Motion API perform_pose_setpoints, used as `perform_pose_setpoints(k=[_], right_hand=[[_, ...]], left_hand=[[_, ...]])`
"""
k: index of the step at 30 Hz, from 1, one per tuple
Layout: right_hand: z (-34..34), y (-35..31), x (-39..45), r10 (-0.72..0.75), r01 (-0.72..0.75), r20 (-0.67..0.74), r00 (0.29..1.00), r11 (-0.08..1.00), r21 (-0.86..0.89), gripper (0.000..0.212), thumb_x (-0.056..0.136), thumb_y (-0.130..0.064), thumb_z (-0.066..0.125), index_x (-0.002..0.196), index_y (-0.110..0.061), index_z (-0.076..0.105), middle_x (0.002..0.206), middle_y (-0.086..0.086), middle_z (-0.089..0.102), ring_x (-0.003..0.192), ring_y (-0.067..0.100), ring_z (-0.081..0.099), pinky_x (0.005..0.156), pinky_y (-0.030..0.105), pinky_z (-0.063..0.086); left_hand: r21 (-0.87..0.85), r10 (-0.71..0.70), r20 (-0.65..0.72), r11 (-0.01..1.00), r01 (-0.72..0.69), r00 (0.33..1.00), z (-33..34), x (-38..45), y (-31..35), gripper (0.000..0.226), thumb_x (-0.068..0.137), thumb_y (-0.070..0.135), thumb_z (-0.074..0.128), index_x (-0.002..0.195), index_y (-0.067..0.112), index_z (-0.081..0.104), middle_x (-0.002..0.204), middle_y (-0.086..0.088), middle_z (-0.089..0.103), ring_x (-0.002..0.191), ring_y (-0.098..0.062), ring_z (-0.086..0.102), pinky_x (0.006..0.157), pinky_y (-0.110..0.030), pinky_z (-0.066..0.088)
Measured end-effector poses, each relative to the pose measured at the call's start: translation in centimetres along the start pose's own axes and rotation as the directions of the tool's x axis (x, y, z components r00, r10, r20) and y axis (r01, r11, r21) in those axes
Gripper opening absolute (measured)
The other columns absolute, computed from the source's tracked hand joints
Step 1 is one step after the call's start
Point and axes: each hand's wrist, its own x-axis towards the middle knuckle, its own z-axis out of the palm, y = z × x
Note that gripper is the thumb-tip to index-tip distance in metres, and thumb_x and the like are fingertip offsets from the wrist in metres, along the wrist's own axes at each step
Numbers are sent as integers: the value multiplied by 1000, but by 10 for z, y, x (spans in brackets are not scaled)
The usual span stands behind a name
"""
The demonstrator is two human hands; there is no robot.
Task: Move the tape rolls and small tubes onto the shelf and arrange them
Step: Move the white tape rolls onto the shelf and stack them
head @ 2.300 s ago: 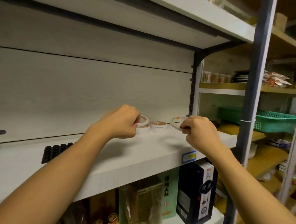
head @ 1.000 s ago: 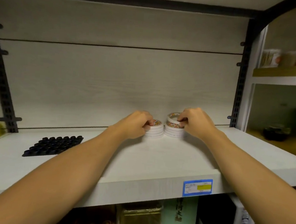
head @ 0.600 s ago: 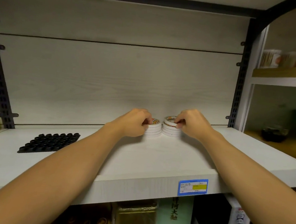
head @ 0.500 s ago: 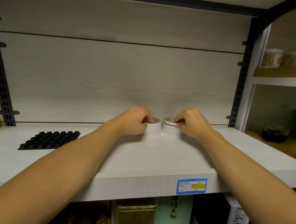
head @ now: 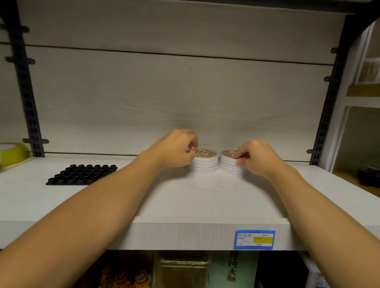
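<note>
On the white shelf [head: 203, 203] we've now got both tape stacks [head: 204, 164] squared up side by side near the back wall, left hand [head: 173, 150] and right hand [head: 256, 158] still pinching their edges, so stacking looks about done.

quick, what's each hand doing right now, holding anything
Left hand: fingers curled on the left stack of flat white round tape rolls.
Right hand: pinching the top of the right stack of white tape rolls.

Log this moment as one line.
left hand grips left tape stack | right hand pinches right tape stack | stacks side by side on shelf
</note>
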Motion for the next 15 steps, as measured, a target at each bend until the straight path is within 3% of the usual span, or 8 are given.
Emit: perform_pose_setpoints(k=[5,9,15], right_hand=[[-6,-16,-14,21,-19,17,1000,995,-96,22,81,-9,63,97,-17,75,95,1,71,90,26,63,77,39,54],[-25,-38,-35,23,-30,-61,998,992,-125,22,84,-23,65,105,-19,69,103,1,66,96,27,61,77,36,52],[-57,-81,-77,-52,46,-50,997,992,-114,30,84,-30,65,113,-21,66,107,-1,64,101,24,60,82,40,54]], left_hand=[[141,-33,4,989,33,999,-22,-15,13,24,77,29,46,88,16,64,94,2,60,90,-26,59,72,-40,53],[290,-91,-15,953,91,996,-42,-36,33,13,84,23,53,89,16,63,99,-4,62,91,-31,60,68,-33,45],[256,-189,-58,946,197,980,-86,-103,40,12,85,26,50,89,22,60,95,1,60,88,-28,59,70,-36,52]])
